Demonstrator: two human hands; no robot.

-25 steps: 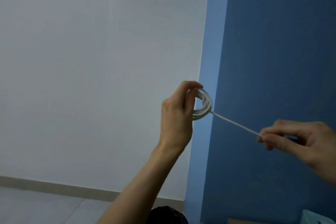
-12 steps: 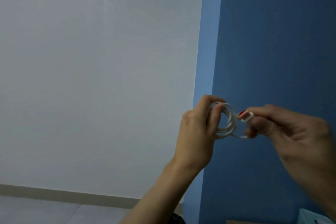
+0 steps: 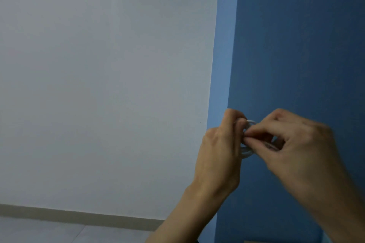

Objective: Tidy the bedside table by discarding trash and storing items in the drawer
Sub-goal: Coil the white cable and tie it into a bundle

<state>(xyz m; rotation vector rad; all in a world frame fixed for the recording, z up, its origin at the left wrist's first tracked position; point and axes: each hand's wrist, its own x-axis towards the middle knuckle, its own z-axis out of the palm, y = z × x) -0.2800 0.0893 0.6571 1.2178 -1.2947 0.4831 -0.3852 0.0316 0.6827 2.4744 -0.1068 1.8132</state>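
**Coiling one white cable before it goes in the drawer**

Holding the cable (image 3: 245, 151) up in front of the blue wall (image 3: 296, 45), the person keeps it at chest height, probably so both hands can work it freely. The left hand (image 3: 219, 150) is closed around the coil, pinning the loops so they do not spring open. The right hand (image 3: 296, 144), just to the right of the coil and touching it, pinches something small at the loops with thumb and fingertips, most likely the loose end being tucked in; the end itself is hidden. A tight bundle should sit better in a drawer. Neither drawer nor desk is in view.

Count: one cable, wound in several loops too blurred to number; two hands, both on it.
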